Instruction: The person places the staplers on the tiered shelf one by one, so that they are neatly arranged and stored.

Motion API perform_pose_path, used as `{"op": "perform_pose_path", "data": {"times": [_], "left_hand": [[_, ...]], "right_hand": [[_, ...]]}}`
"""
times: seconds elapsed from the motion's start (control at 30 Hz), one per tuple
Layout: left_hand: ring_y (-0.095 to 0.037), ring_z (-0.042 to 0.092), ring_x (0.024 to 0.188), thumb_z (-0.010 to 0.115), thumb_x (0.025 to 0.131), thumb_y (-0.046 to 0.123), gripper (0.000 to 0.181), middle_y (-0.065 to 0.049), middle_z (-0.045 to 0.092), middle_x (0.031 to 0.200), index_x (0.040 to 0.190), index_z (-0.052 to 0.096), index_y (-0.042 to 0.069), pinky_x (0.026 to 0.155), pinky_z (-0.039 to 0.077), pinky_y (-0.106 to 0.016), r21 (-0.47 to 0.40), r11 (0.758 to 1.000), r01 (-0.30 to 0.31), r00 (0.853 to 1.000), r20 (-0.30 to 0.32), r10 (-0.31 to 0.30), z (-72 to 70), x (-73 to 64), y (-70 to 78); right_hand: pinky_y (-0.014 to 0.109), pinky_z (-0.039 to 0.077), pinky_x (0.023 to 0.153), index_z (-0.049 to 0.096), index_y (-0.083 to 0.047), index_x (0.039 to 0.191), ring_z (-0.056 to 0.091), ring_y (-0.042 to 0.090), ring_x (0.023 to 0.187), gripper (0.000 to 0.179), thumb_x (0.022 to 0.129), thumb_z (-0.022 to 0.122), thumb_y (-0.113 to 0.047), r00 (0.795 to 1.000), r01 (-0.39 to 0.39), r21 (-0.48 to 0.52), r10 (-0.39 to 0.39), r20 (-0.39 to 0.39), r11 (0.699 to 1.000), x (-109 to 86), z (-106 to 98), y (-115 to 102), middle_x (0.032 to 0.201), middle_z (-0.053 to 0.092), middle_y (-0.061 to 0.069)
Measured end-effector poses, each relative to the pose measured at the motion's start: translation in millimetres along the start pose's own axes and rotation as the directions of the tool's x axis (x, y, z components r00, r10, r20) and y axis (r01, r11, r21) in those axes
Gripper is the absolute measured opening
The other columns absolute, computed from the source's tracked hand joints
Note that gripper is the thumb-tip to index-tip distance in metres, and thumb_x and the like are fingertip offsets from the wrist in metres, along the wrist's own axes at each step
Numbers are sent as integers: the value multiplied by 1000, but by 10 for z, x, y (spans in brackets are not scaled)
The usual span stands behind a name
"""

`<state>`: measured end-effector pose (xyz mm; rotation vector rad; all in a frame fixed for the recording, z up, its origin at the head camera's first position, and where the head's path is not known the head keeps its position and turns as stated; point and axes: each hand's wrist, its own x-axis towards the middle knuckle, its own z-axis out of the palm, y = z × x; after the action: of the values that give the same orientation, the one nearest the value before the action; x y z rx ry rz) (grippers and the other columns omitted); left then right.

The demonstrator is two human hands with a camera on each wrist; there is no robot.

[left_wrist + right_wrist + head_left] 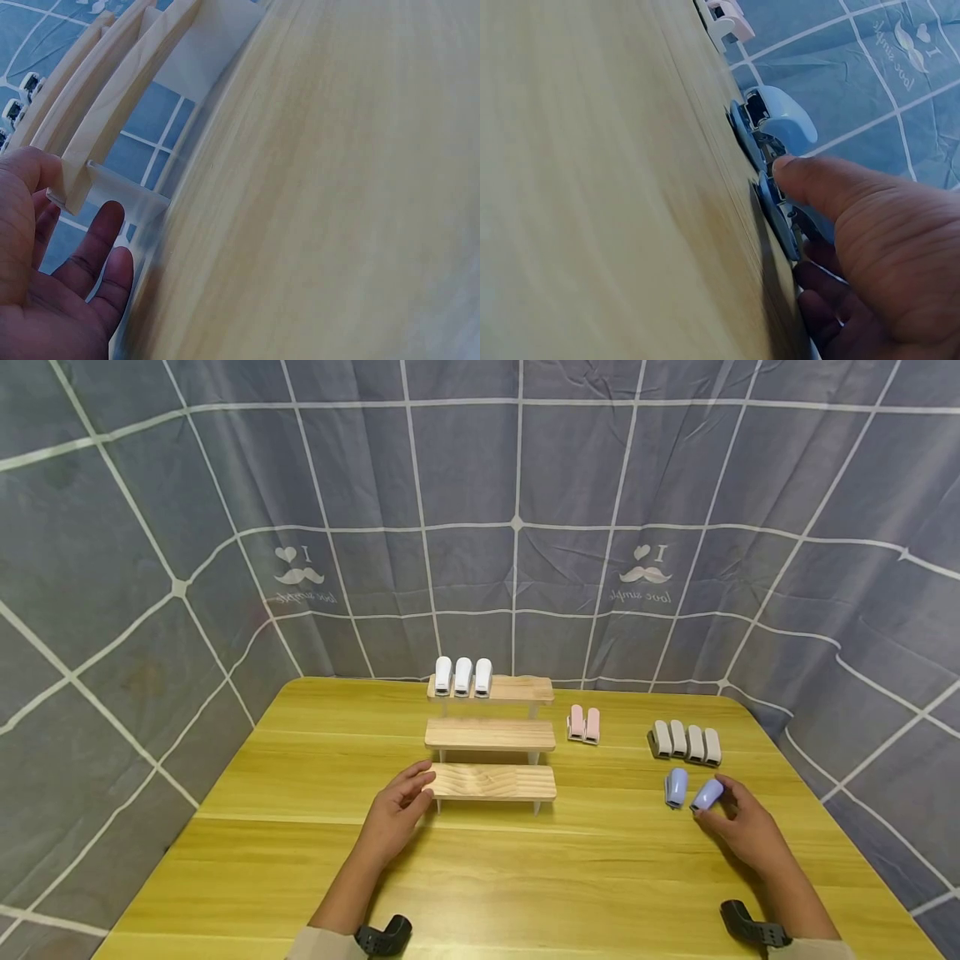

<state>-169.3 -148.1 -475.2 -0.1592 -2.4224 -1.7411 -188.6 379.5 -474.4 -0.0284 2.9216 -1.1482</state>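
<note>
On the right of the table, my right hand holds a blue mini stapler between thumb and fingers, low at the wood. A second blue stapler stands just left of it; in the right wrist view my thumb lies between the two. My left hand holds the left end of the lowest step of a three-step wooden stand. Its thumb bends over the board's end, with the other fingers loosely below and behind. Three white staplers stand in a row on the stand's top step.
Two pink staplers stand right of the stand. A row of several pale grey staplers sits behind the blue ones. A grey checked curtain encloses the wooden table at the back and sides.
</note>
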Motion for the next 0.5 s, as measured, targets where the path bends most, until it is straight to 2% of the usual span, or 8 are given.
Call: {"op": "perform_pose_path", "data": {"times": [0.23,0.4,0.5], "left_hand": [[-24,57,123,64,98,10,31,0,54,144,127,67,3,92,50,-30,11,1000,-21,1000,-7,21,-3,6,-2],[-22,55,125,63,98,9,30,2,53,144,127,68,4,93,49,-30,-8,1000,1,1000,-1,-1,-7,5,15],[-24,55,125,63,98,8,31,-2,53,145,127,67,1,94,48,-30,-13,1000,-3,1000,0,3,-5,-4,41]], "right_hand": [[68,29,103,21,20,146,32,61,130,86,93,71,-26,999,12,-31,-13,-40,999,14,23,-23,141,32,46],[69,30,101,26,23,142,34,61,127,81,91,73,-18,996,55,-56,-59,-66,997,15,30,-40,137,35,46],[69,29,101,27,24,141,34,61,127,79,91,73,-17,995,60,-65,-65,-72,996,4,30,-50,136,35,46]]}}
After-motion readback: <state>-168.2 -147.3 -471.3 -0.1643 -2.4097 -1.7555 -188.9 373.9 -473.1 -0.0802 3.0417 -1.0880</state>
